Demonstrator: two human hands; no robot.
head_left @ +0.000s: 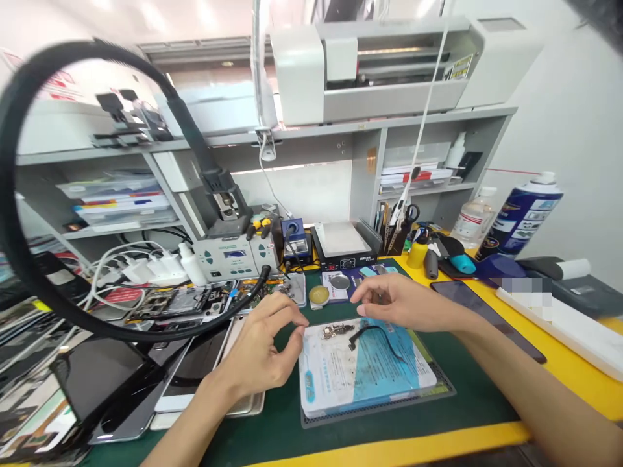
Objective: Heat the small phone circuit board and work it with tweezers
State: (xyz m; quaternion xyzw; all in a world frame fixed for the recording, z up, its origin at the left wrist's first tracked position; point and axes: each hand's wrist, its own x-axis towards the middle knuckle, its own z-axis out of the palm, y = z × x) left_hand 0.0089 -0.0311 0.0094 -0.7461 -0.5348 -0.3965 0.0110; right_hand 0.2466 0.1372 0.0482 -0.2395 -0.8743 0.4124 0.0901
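Observation:
A white and blue box (335, 383) lies flat on the green mat in front of me. On its top rest a small metal phone part (335, 330) with tiny pieces and a black flex cable (372, 329) bent into a curve. My left hand (270, 340) is at the box's left edge, fingers curled, with a small gap between thumb and forefinger and nothing seen between them. Above the box's far right side hovers my right hand (392, 299), loosely bent, thumb and fingers apart. No object shows in it, and the flex cable lies just below.
Stacked phones (189, 373) and circuit boards crowd the left, under a thick black hose (10, 214). A soldering station (233, 255), a hot plate (343, 240) and a round tin (318, 296) stand behind. At right are a dark phone panel (489, 318) and a spray can (520, 217).

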